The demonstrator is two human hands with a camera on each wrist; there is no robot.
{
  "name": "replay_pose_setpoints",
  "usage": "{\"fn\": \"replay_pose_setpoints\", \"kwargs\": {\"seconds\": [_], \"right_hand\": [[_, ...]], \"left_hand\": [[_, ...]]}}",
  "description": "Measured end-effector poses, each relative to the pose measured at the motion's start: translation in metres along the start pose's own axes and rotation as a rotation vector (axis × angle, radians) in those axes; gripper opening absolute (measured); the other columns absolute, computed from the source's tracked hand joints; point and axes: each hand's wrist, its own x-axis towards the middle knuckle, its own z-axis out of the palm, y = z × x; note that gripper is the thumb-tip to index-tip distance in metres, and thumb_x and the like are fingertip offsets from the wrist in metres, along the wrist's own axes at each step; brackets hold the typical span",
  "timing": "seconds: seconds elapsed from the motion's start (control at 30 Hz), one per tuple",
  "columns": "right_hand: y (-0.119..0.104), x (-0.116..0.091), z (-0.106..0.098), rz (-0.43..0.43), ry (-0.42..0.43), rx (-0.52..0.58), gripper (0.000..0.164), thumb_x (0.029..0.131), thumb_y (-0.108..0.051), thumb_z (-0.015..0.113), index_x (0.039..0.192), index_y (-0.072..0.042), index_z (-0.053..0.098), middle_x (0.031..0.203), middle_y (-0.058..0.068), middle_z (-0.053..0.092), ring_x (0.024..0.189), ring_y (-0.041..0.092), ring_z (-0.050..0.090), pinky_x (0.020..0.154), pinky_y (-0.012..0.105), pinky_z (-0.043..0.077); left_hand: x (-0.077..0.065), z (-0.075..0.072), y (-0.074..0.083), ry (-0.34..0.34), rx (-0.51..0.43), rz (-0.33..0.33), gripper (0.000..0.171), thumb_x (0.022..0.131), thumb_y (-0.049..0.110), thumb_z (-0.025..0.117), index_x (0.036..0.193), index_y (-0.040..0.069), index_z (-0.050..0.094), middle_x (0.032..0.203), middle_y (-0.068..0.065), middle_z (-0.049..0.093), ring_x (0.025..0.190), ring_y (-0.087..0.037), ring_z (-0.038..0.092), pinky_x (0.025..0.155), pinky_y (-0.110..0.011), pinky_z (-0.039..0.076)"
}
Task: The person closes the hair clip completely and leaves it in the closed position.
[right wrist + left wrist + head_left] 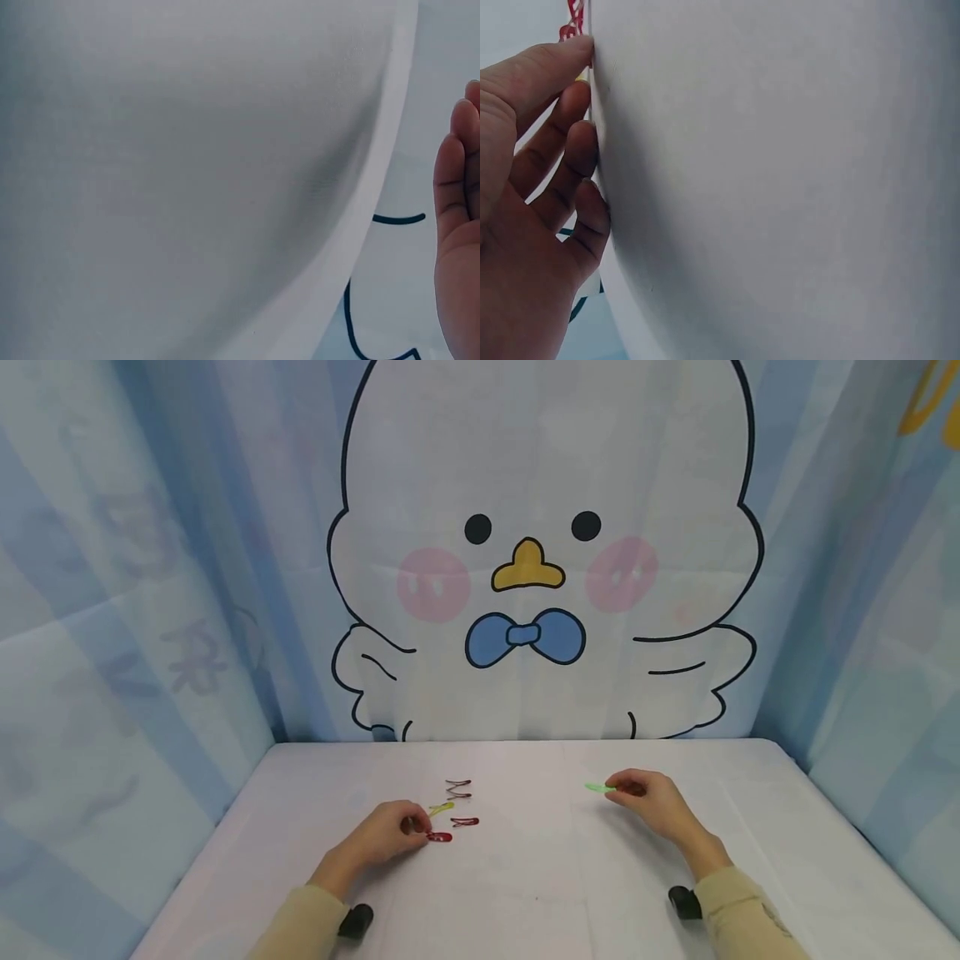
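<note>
In the head view my left hand (386, 835) is low over the table, with thumb and fingertips at the end of a red hair clip (441, 837), which they seem to pinch. The left wrist view has the left hand (536, 157) with part of the red clip (568, 31) past the thumb tip. A yellow hair clip (442, 807) lies just beyond those fingers, and a dark red clip (467, 822) to their right. My right hand (656, 802) pinches a light green hair clip (597, 787) above the table. The right wrist view catches only part of the right hand (461, 225).
Two thin brownish clips (458, 789) lie behind the yellow one. The white table (525, 877) ends at a curtain (540, 693) with a printed cartoon bird, and curtains hang on both sides. Black wrist devices (356, 922) sit by both sleeves.
</note>
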Motion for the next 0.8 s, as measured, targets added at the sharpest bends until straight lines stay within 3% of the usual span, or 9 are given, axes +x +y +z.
{"fn": "replay_pose_setpoints", "kwargs": {"seconds": [0.47,0.8], "right_hand": [[0.008,0.005,0.002,-0.055,-0.13,-0.023,0.012,0.089,-0.011,0.077,0.099,-0.007,0.073,0.086,-0.001,0.063,0.079,0.018,0.055,0.069,0.03,0.046],[0.008,0.008,0.013,-0.04,-0.171,-0.046,0.009,0.087,-0.009,0.078,0.094,-0.008,0.073,0.085,-0.001,0.061,0.079,0.017,0.054,0.072,0.032,0.046]], "left_hand": [[0.002,0.002,0.0,-0.004,-0.001,-0.011,0.011,0.088,0.004,0.076,0.087,0.013,0.069,0.082,0.002,0.056,0.078,-0.017,0.05,0.071,-0.034,0.043],[0.002,0.002,-0.005,-0.03,0.008,0.036,0.011,0.09,0.004,0.074,0.087,0.012,0.067,0.082,0.003,0.056,0.077,-0.017,0.05,0.07,-0.032,0.042]]}}
